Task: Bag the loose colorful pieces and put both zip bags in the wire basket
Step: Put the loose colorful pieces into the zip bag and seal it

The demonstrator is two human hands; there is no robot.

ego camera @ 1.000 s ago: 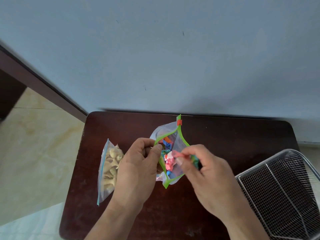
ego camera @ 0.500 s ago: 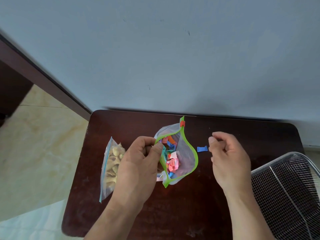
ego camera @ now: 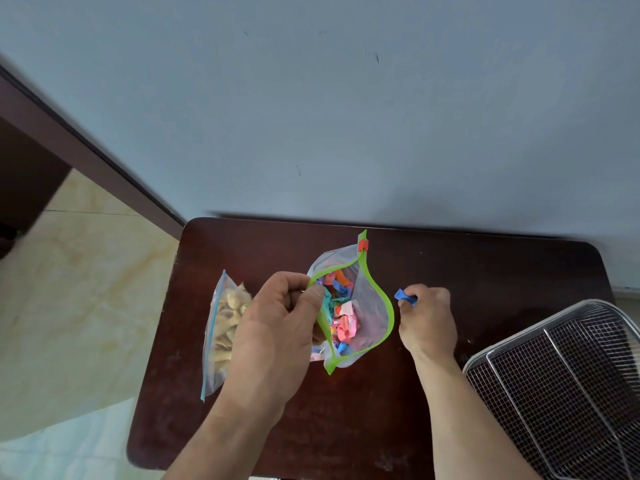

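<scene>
**Last blue piece pinched beside the open green-rimmed bag**

The blue piece [ego camera: 404, 297] looks like a small twisted wrapper, light and crushable; a fingertip pinch at its middle seems enough, and pressing harder would only crumple it; the right hand [ego camera: 427, 320] has it closed between thumb and fingertips, the free end sticking out on the side toward the bag, just beside the bag's near rim but apart from it.

The green-rimmed zip bag [ego camera: 370, 299] is thin, clear, floppy film, likely slippery; it will not stand open unaided, so the place to take it is the stiffer zip band; the left hand [ego camera: 277, 327] is clamped on that band, thumb over the edge, holding the mouth spread in a leaf shape; the red slider [ego camera: 362, 244] sits at the far end of the zip, beyond that grip; inside, below the thumb, lie pink, orange, blue and teal pieces.

Outboard of the left hand, partly under it, the second zip bag [ego camera: 221, 327] lies flat on the dark table [ego camera: 485, 271]; blue-edged, it holds pale lumpy contents, and looks soft and light; gripping it near the zip edge should keep it from sagging.

The wire basket [ego camera: 561, 382] stands outboard of the right wrist, at the table's edge; neither bag is in it yet.
</scene>
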